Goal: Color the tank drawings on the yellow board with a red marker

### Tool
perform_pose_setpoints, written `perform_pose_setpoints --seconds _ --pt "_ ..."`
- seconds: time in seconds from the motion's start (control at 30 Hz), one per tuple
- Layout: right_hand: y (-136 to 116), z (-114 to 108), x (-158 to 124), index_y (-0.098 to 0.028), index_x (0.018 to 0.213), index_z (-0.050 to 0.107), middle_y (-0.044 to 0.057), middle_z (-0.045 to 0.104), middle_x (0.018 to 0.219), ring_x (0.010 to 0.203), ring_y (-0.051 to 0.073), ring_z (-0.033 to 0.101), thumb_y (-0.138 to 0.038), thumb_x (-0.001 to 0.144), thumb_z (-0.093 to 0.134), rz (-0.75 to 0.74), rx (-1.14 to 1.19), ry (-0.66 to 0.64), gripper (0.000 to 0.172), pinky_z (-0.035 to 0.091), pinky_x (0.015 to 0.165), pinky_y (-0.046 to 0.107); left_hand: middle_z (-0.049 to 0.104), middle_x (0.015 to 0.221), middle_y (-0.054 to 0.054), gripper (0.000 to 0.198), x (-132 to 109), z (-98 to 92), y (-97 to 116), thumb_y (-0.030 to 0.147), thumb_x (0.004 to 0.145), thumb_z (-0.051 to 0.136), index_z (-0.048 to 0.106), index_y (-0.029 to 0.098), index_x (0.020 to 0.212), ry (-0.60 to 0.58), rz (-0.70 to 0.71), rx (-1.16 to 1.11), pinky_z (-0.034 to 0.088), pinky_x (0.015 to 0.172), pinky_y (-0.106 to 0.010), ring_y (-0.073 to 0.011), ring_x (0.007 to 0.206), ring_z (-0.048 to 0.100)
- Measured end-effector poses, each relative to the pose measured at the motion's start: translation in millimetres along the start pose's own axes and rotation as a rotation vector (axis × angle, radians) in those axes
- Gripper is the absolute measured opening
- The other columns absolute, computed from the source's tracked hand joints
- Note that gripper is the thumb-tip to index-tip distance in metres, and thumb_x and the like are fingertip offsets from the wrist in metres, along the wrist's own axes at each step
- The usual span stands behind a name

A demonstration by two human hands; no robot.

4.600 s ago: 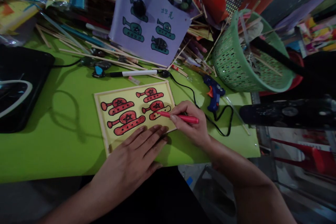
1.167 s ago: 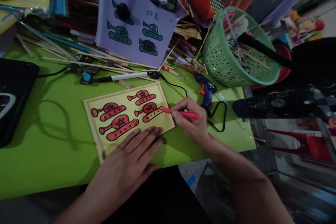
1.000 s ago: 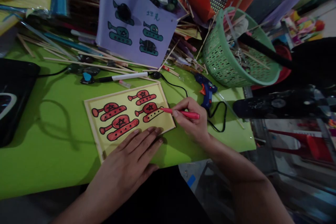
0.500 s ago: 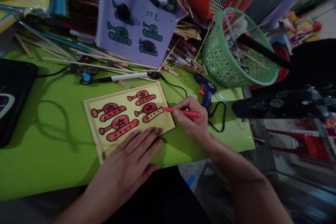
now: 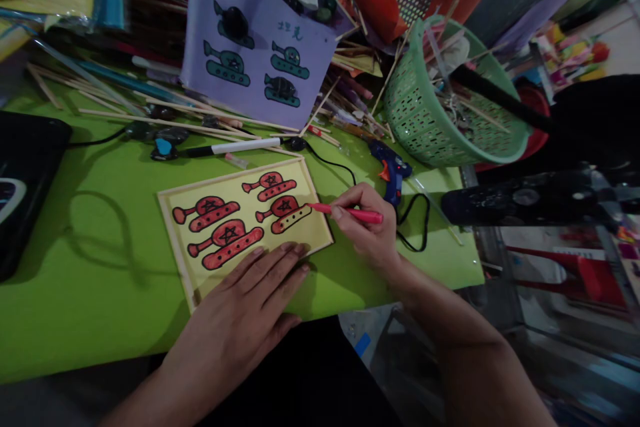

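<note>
My right hand (image 5: 370, 227) pinches a red felt-tip pen (image 5: 366, 215), its tip at the right end of a drawn tank (image 5: 291, 219). That tank's top is red, while most of its lower strip shows pale yellow with dark dots. The yellow card (image 5: 240, 197) carries several tank drawings outlined in black, the others coloured red, and thin wooden strips edge it. Flat across the card's lower edge lies my left hand (image 5: 255, 300), fingers stretched out and holding nothing.
Behind the card stands a purple sheet (image 5: 260, 80) with green tanks. A blue glue gun (image 5: 395, 170) and a green basket (image 5: 440, 127) are to the right. Wooden sticks (image 5: 185, 121) and a white marker (image 5: 245, 146) lie behind; a black device (image 5: 35, 180) sits at left.
Hardly anything differs. Both hands, the red pen and the card keep their places, with only a very slight shift of the whole view.
</note>
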State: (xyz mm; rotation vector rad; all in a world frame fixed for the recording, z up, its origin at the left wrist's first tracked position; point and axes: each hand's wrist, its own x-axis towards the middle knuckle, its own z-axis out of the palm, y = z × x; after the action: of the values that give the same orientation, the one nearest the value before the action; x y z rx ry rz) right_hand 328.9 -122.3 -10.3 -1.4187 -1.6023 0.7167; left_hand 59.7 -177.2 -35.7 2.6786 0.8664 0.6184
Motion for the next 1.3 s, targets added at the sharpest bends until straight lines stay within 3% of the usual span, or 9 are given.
perform_pose_setpoints --seconds 0.27,0.47,0.67,0.9,1.3 --pt "0.6 -2.2 -0.5 -0.027 0.084 0.072 -0.002 0.073 0.077 0.066 0.017 0.063 -0.024 0.096 0.079 0.025 0.000 0.000 0.014 0.052 0.061 0.033 0.069 0.174 -0.009 0.057 -3.2 1.8 -0.5 0.033 0.116 0.057 0.058 0.022 0.173 -0.016 -0.027 -0.053 0.051 0.136 -0.044 -0.0249 0.159 0.066" --pt "-3.3 -3.6 -0.7 -0.026 0.083 0.070 -0.003 0.072 0.076 0.065 0.017 0.062 -0.021 0.094 0.077 0.032 -0.009 -0.004 0.014 0.051 0.063 0.033 0.070 0.174 -0.009 0.050 -1.8 2.2 -0.7 0.033 0.118 0.055 0.064 0.017 0.164 0.012 -0.002 -0.010 0.052 0.134 -0.042 -0.0235 0.158 0.067" --pt "-4.6 -3.8 -1.4 -0.026 0.080 0.069 -0.002 0.070 0.073 0.064 0.017 0.060 -0.024 0.093 0.078 0.051 0.012 -0.011 0.015 0.049 0.061 0.032 0.067 0.177 -0.009 0.058 -3.8 4.0 1.7 0.031 0.116 0.056 0.056 0.021 0.173 0.003 -0.040 -0.041 0.049 0.138 -0.043 -0.0238 0.162 0.063" --pt "-5.1 -4.7 -0.5 -0.026 0.080 0.069 -0.004 0.069 0.071 0.061 0.015 0.056 -0.025 0.092 0.078 0.024 0.035 -0.031 0.015 0.046 0.057 0.031 0.070 0.174 -0.008 0.049 0.2 0.5 0.2 0.033 0.120 0.050 0.066 0.017 0.163 0.030 0.003 0.015 0.051 0.133 -0.041 -0.0229 0.156 0.068" --pt "-1.8 -2.6 -1.4 -0.026 0.082 0.071 -0.003 0.071 0.073 0.064 0.016 0.062 -0.020 0.093 0.078 0.029 0.037 0.009 0.015 0.048 0.061 0.032 0.073 0.171 -0.008 0.046 0.9 0.3 0.9 0.032 0.120 0.050 0.067 0.016 0.160 0.041 0.008 0.025 0.048 0.134 -0.042 -0.0226 0.156 0.067"
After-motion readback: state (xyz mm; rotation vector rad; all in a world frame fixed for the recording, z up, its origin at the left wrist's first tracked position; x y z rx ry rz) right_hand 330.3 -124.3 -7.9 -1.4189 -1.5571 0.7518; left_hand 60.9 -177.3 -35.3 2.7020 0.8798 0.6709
